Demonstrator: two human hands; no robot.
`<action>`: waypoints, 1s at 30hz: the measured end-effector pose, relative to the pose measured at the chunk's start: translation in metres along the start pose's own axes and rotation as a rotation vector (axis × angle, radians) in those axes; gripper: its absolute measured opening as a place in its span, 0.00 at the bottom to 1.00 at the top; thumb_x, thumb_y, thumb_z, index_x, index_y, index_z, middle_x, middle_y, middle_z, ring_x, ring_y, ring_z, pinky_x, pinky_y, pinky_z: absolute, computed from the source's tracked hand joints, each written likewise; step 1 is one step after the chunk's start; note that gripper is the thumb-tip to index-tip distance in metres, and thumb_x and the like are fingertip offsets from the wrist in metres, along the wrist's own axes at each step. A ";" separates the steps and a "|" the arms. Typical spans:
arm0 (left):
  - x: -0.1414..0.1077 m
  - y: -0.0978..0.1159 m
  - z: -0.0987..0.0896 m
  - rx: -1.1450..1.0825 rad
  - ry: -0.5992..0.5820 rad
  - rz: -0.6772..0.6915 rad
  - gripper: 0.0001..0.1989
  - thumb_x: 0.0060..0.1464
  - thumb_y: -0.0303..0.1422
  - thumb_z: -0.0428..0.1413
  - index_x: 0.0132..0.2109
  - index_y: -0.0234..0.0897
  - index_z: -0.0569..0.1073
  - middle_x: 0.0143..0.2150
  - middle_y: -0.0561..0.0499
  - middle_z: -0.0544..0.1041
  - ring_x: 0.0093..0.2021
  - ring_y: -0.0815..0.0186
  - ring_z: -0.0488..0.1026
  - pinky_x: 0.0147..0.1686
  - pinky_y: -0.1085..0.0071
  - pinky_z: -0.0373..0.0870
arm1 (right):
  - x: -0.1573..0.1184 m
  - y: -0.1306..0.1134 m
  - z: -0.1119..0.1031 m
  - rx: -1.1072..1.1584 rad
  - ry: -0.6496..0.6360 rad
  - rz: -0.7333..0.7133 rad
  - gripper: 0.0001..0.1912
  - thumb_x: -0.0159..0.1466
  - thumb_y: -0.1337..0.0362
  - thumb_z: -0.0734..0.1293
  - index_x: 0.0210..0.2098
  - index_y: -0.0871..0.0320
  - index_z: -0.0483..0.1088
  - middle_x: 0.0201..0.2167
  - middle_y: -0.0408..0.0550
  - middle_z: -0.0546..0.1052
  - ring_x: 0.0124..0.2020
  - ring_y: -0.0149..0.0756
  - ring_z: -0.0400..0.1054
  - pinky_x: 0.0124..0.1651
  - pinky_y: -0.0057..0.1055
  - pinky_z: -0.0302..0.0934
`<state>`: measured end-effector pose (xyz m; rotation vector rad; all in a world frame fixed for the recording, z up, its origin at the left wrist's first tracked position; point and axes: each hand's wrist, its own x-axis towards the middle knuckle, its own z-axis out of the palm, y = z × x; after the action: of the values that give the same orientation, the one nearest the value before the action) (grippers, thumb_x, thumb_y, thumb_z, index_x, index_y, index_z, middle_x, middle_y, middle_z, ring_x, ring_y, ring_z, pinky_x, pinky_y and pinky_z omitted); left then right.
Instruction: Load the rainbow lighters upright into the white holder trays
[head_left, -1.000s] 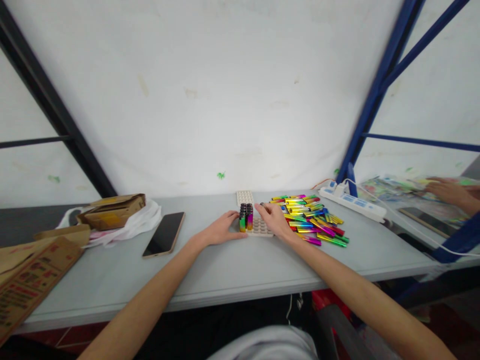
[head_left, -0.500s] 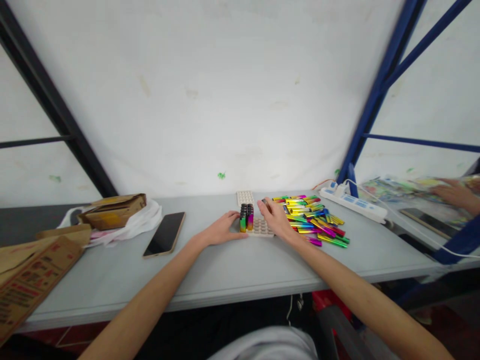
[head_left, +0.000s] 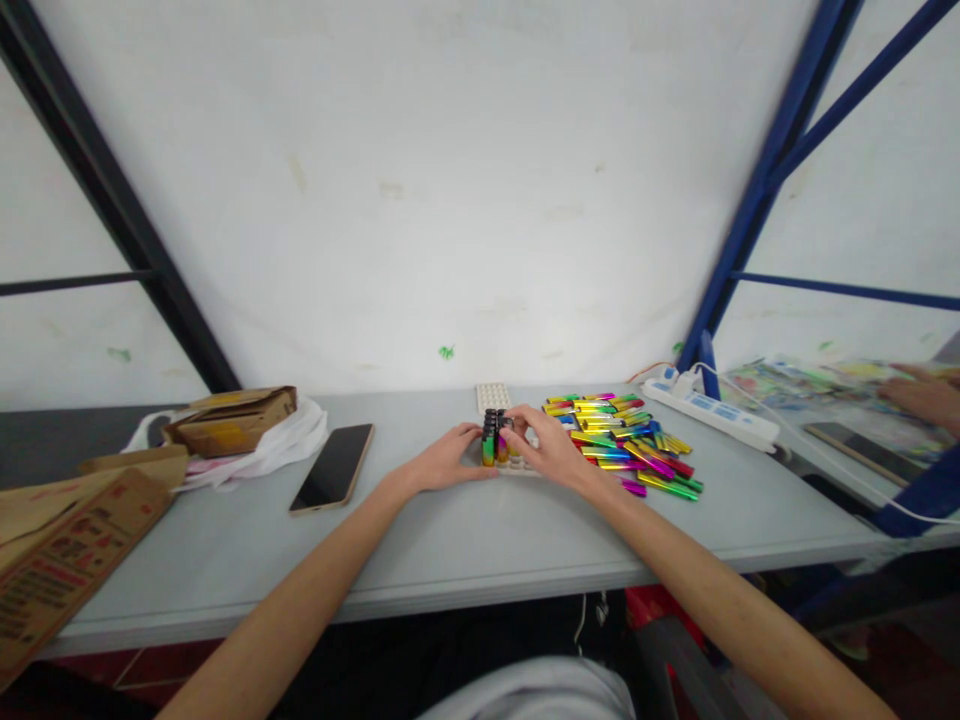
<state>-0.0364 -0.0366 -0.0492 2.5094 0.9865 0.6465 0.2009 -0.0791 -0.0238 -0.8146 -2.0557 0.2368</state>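
Observation:
Shiny rainbow lighters (head_left: pixel 489 445) with black tops stand upright in the left end of a pale tray with round holes (head_left: pixel 517 467). My left hand (head_left: pixel 448 458) holds this left end, its thumb along the front edge and its fingers curled behind, beside the lighters. Over the tray, my right hand (head_left: pixel 546 445) pinches a lighter close to the standing ones; the fingers hide most of it. A loose pile of similar metallic lighters (head_left: pixel 619 435) lies just right of my right hand.
Behind the tray lies another pale holed tray (head_left: pixel 492 397). A phone (head_left: pixel 334 468), a white plastic bag (head_left: pixel 300 435) and cardboard boxes (head_left: pixel 240 420) are on the left. A power strip (head_left: pixel 712 415) lies at right, past which another person's hand (head_left: pixel 922 397) shows.
My right hand has moved left, from over the tray's bare holes to the standing lighters. My left hand stays at the tray's left end.

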 end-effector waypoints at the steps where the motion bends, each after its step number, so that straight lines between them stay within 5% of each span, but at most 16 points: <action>1: 0.000 0.000 0.000 -0.003 -0.001 -0.001 0.39 0.51 0.56 0.64 0.63 0.38 0.70 0.62 0.38 0.72 0.61 0.45 0.70 0.64 0.50 0.65 | -0.001 0.002 0.001 0.013 -0.026 0.025 0.13 0.72 0.55 0.62 0.48 0.57 0.69 0.30 0.44 0.72 0.32 0.36 0.67 0.39 0.32 0.61; 13: 0.001 0.001 0.000 0.053 -0.026 -0.012 0.40 0.53 0.57 0.62 0.62 0.32 0.70 0.61 0.35 0.72 0.60 0.45 0.71 0.64 0.52 0.65 | -0.002 0.007 -0.002 0.065 -0.156 0.040 0.14 0.70 0.54 0.66 0.50 0.56 0.69 0.35 0.45 0.78 0.33 0.35 0.71 0.39 0.30 0.63; 22: 0.001 0.001 0.000 0.014 -0.013 -0.005 0.39 0.53 0.56 0.63 0.63 0.37 0.70 0.63 0.37 0.71 0.61 0.46 0.70 0.64 0.51 0.65 | -0.002 0.003 -0.006 -0.003 -0.184 0.013 0.14 0.72 0.54 0.63 0.51 0.55 0.72 0.32 0.44 0.78 0.32 0.35 0.71 0.39 0.29 0.63; 25: 0.000 0.002 -0.001 0.013 -0.010 0.002 0.38 0.53 0.56 0.63 0.63 0.38 0.70 0.62 0.39 0.72 0.61 0.46 0.70 0.64 0.51 0.65 | 0.001 0.004 -0.012 -0.058 -0.136 0.047 0.16 0.72 0.54 0.63 0.53 0.56 0.72 0.31 0.44 0.78 0.30 0.34 0.71 0.38 0.28 0.62; 30: 0.001 0.001 -0.001 0.013 -0.024 -0.022 0.40 0.52 0.58 0.63 0.63 0.36 0.69 0.64 0.37 0.71 0.63 0.45 0.69 0.66 0.50 0.63 | 0.006 0.033 -0.050 -0.332 0.021 0.127 0.14 0.73 0.61 0.60 0.42 0.59 0.76 0.36 0.50 0.80 0.36 0.37 0.73 0.45 0.32 0.63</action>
<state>-0.0357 -0.0363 -0.0476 2.5083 1.0115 0.6034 0.2533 -0.0568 -0.0047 -1.1461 -2.0541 -0.0470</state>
